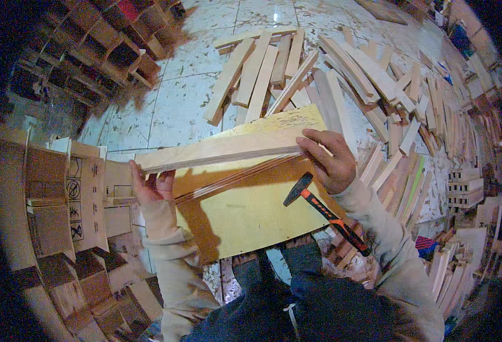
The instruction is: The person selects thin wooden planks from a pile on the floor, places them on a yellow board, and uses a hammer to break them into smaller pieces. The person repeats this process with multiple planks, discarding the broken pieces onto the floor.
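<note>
A pale wooden plank (pixel 228 149) spans the space between my hands, held above a yellow board (pixel 251 211). My left hand (pixel 153 183) grips its left end, fingers curled round the lower edge. At the other end, my right hand (pixel 329 159) has the plank between thumb and fingers, the thumb mostly hidden. Thin reddish-brown strips (pixel 228 181) run slantwise beneath the plank, over the yellow board. A hammer (pixel 328 214) with a dark head and an orange-and-black handle lies at the board's right side, close to my right forearm.
Several loose planks (pixel 256 74) lie on the light tiled floor (pixel 188 91) ahead. A larger heap of wood pieces (pixel 370 85) spreads to the right. Cardboard boxes (pixel 85 194) with open compartments stand at the left, and more dark compartments (pixel 108 45) are at the far left.
</note>
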Demonstrator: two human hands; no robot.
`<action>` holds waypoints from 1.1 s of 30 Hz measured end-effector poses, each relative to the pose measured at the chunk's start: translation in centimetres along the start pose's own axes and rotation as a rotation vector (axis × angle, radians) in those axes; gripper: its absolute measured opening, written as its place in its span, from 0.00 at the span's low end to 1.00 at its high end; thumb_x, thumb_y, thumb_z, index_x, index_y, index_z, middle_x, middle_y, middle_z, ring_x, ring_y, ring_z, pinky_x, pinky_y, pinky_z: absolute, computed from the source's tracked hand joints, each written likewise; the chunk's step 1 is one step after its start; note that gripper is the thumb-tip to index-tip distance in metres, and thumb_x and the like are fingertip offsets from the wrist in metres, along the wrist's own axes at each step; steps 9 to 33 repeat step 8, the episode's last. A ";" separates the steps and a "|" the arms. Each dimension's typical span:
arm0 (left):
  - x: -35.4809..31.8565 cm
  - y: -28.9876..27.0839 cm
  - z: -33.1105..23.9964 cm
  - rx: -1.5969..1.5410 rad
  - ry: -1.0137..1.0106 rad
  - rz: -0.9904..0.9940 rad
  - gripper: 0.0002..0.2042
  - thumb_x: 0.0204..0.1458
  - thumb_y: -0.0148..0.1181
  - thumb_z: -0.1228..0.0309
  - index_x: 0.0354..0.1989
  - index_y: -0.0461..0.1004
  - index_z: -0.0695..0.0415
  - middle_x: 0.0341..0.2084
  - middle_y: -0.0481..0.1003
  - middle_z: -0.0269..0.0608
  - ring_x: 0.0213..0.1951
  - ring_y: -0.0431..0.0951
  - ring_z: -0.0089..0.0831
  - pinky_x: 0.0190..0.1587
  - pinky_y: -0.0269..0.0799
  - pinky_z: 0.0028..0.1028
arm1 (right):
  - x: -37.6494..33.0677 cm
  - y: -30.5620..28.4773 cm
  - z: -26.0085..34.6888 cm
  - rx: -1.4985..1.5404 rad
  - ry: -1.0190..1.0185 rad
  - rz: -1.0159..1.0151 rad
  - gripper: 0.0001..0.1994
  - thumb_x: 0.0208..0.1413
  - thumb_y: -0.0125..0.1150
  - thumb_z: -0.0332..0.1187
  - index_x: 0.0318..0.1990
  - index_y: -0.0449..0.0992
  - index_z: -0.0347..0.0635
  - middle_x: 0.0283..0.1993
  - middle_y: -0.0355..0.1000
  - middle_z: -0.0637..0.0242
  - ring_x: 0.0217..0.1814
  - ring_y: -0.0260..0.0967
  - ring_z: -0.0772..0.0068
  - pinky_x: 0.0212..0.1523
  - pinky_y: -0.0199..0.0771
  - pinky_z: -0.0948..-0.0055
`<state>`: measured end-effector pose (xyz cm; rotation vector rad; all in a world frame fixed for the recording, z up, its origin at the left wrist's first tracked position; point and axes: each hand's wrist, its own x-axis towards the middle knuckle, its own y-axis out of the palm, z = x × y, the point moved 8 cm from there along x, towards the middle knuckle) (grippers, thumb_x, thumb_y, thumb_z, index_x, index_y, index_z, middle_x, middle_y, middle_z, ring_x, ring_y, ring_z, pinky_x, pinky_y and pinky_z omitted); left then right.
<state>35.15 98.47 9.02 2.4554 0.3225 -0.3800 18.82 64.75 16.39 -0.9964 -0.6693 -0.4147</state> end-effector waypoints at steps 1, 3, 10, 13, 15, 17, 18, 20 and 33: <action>0.4 -1.6 -0.2 -0.006 0.006 -0.029 0.26 0.58 0.56 0.55 0.57 0.60 0.60 0.51 0.65 0.55 0.50 0.72 0.51 0.47 0.78 0.44 | 0.0 0.5 0.0 0.013 -0.049 0.027 0.21 0.44 0.67 0.21 0.50 0.77 0.43 0.46 0.73 0.57 0.46 0.71 0.58 0.46 0.73 0.65; 0.8 -4.2 -0.8 0.147 0.049 0.009 0.23 0.56 0.60 0.59 0.54 0.64 0.61 0.45 0.71 0.50 0.46 0.75 0.42 0.46 0.77 0.37 | -0.4 1.6 -0.6 0.033 -0.054 0.073 0.22 0.44 0.67 0.21 0.50 0.77 0.43 0.49 0.71 0.53 0.48 0.71 0.55 0.48 0.73 0.63; -0.5 -8.9 -1.3 0.760 0.349 0.005 0.28 0.56 0.61 0.66 0.64 0.61 0.59 0.46 0.75 0.49 0.44 0.77 0.33 0.48 0.74 0.29 | -2.4 3.3 -4.0 0.118 0.146 0.070 0.24 0.42 0.67 0.21 0.51 0.77 0.44 0.52 0.69 0.51 0.56 0.68 0.52 0.53 0.73 0.65; -0.5 -8.9 -1.3 0.760 0.349 0.005 0.28 0.56 0.61 0.66 0.64 0.61 0.59 0.46 0.75 0.49 0.44 0.77 0.33 0.48 0.74 0.29 | -2.4 3.3 -4.0 0.118 0.146 0.070 0.24 0.42 0.67 0.21 0.51 0.77 0.44 0.52 0.69 0.51 0.56 0.68 0.52 0.53 0.73 0.65; -0.5 -8.9 -1.3 0.760 0.349 0.005 0.28 0.56 0.61 0.66 0.64 0.61 0.59 0.46 0.75 0.49 0.44 0.77 0.33 0.48 0.74 0.29 | -2.4 3.3 -4.0 0.118 0.146 0.070 0.24 0.42 0.67 0.21 0.51 0.77 0.44 0.52 0.69 0.51 0.56 0.68 0.52 0.53 0.73 0.65; -0.5 -8.9 -1.3 0.760 0.349 0.005 0.28 0.56 0.61 0.66 0.64 0.61 0.59 0.46 0.75 0.49 0.44 0.77 0.33 0.48 0.74 0.29 | -2.4 3.3 -4.0 0.118 0.146 0.070 0.24 0.42 0.67 0.21 0.51 0.77 0.44 0.52 0.69 0.51 0.56 0.68 0.52 0.53 0.73 0.65; -0.5 -8.9 -1.3 0.760 0.349 0.005 0.28 0.56 0.61 0.66 0.64 0.61 0.59 0.46 0.75 0.49 0.44 0.77 0.33 0.48 0.74 0.29 | -2.4 3.3 -4.0 0.118 0.146 0.070 0.24 0.42 0.67 0.21 0.51 0.77 0.44 0.52 0.69 0.51 0.56 0.68 0.52 0.53 0.73 0.65; -0.5 -8.9 -1.3 0.760 0.349 0.005 0.28 0.56 0.61 0.66 0.64 0.61 0.59 0.46 0.75 0.49 0.44 0.77 0.33 0.48 0.74 0.29 | -2.4 3.3 -4.0 0.118 0.146 0.070 0.24 0.42 0.67 0.21 0.51 0.77 0.44 0.52 0.69 0.51 0.56 0.68 0.52 0.53 0.73 0.65; -0.5 -8.9 -1.3 0.760 0.349 0.005 0.28 0.56 0.61 0.66 0.64 0.61 0.59 0.46 0.75 0.49 0.44 0.77 0.33 0.48 0.74 0.29 | -2.4 3.3 -4.0 0.118 0.146 0.070 0.24 0.42 0.67 0.21 0.51 0.77 0.44 0.52 0.69 0.51 0.56 0.68 0.52 0.53 0.73 0.65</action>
